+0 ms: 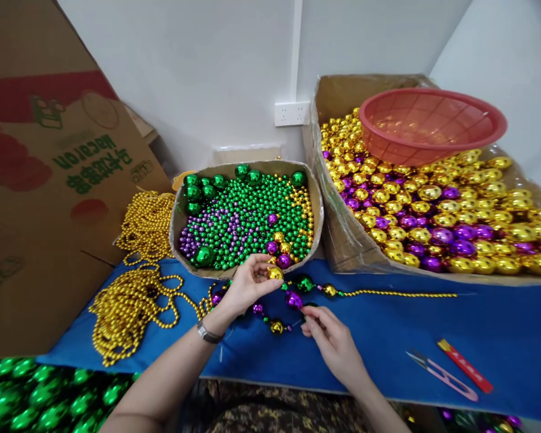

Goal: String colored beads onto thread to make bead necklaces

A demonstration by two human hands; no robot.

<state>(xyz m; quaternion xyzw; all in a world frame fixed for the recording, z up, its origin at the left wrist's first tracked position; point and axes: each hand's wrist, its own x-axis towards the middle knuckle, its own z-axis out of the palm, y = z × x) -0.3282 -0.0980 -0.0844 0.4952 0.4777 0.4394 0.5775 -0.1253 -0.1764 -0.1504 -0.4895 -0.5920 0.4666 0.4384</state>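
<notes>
My left hand (pixel 246 284) pinches a gold ball bead (pixel 275 273) just in front of the small cardboard box (pixel 316 211) of green, purple and gold beads. My right hand (pixel 331 340) is closed in a pinch low over the blue table, at the end of a bead strand (pixel 297 297) that carries purple, green and gold balls. What its fingertips grip is too small to make out. A thin gold bead string (pixel 397 294) runs right from that strand across the blue surface.
A large cardboard box (pixel 342 243) of gold and purple balls with a red plastic basket (pixel 433 123) stands at right. Heaps of gold bead chain (pixel 130 307) lie at left beside a big printed carton (pixel 49 180). Thread snips (pixel 442 376) and a red tool (pixel 464 365) lie at right.
</notes>
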